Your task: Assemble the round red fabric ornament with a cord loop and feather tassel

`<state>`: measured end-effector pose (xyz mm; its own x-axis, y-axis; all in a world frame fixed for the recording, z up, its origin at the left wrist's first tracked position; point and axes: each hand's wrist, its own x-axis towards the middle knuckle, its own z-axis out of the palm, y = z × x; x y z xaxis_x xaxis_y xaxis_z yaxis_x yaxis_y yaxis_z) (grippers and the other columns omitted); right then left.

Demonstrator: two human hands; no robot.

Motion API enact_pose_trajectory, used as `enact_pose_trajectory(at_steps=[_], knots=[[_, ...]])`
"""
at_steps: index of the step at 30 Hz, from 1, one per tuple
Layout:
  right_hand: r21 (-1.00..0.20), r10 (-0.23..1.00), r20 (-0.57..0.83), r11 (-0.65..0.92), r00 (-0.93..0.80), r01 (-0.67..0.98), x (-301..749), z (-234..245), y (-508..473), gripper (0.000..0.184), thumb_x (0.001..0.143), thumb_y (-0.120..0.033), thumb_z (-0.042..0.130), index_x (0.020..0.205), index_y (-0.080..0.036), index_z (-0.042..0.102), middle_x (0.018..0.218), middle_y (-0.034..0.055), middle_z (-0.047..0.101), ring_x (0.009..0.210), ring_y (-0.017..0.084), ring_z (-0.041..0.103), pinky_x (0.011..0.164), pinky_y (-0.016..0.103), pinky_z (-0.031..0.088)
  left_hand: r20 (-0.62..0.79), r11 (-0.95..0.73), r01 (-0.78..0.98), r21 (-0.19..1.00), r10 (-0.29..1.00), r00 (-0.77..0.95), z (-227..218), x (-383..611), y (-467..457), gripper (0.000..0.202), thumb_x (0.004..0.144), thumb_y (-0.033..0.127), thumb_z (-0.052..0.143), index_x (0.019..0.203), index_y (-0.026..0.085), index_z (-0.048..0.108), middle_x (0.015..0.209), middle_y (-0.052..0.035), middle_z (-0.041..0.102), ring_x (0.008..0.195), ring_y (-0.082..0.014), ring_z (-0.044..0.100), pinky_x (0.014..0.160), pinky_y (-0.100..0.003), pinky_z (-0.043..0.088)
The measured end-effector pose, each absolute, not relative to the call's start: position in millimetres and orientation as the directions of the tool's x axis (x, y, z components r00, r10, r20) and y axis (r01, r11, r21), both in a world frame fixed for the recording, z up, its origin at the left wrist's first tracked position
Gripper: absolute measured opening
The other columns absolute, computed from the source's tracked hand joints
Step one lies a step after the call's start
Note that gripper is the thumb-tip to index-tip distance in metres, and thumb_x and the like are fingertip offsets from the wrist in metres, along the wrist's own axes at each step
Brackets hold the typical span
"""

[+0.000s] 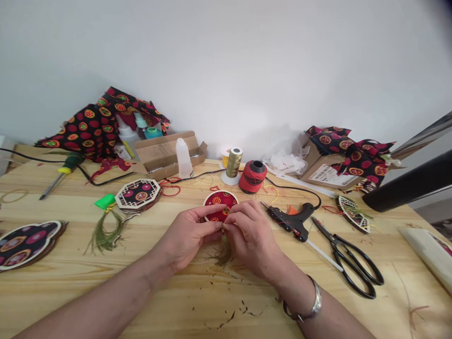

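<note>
Between my hands is a round ornament [216, 199] faced with red patterned fabric inside a pale rim. A green tassel [223, 252] with a gold-coloured binding hangs at its lower edge. My left hand [189, 233] is closed on the ornament's left side and lower edge, thumb and fingers pinched near the tassel's top. My right hand [252, 233] pinches at the same spot from the right, its fingertips on the ornament's lower right edge and the tassel's top. The fingers cover that join, so any small cord there cannot be made out.
To the right lie a black glue gun [291, 221] and scissors [348, 259]. Behind stand a red thread cone [253, 178], a green thread spool [234, 165] and a white bottle [184, 160]. An octagonal ornament [138, 194] and a screwdriver [63, 174] lie left. Dark scraps dot the front.
</note>
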<state>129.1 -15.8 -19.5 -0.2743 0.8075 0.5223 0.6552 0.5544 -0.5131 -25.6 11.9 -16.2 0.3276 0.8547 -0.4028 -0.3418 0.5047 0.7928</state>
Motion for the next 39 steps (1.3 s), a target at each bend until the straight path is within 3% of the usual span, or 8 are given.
enact_pose_trajectory(at_steps=[30,39], knots=[[-0.467,0.751,0.574,0.627,-0.326,0.623,128.7,-22.8,-11.0,0.019,0.081,-0.004,0.051,0.073,-0.018,0.062,0.078,0.0054,0.062,0.075,0.017,0.048,0.069,0.032,0.046,-0.460,0.563,-0.342,0.752,0.820,0.340,-16.4,-24.9,11.1,0.031,0.066,-0.002,0.067,0.095,0.011,0.071,0.089,-0.0106,0.074,0.073,-0.0159,0.068,0.071,-0.027,0.055],[-0.534,0.800,0.516,0.580,-0.307,0.615,128.2,-23.2,-12.7,0.021,0.085,-0.007,0.048,0.075,-0.017,0.063,0.080,0.0065,0.062,0.080,0.018,0.048,0.071,0.033,0.046,-0.458,0.566,-0.358,0.743,0.819,0.345,-17.8,-25.8,10.9,0.034,0.064,-0.003,0.067,0.095,0.011,0.071,0.089,-0.0110,0.073,0.074,-0.0165,0.068,0.072,-0.028,0.056]])
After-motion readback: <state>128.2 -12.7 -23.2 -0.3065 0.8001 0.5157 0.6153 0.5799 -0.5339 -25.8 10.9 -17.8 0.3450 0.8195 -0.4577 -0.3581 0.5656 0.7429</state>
